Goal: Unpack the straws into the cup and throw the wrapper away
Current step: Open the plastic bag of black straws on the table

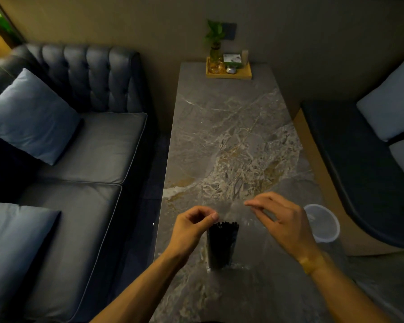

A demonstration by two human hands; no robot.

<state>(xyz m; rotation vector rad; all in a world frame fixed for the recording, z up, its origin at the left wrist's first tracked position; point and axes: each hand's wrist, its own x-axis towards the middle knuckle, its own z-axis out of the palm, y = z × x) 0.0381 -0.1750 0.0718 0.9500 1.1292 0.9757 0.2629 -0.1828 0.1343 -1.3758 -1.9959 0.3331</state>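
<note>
My left grip (191, 227) and right grip (275, 220) pinch the clear wrapper (238, 212) open. Black straws (223, 243) stand inside it near the tabletop's (231, 136) near edge.

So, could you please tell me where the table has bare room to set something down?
The marble table is bare from the wooden tray at the far end down to the hands. It is crowded near you: left hand and right hand pinch the clear wrapper above the black straws. The bin stands at the right edge.
</note>
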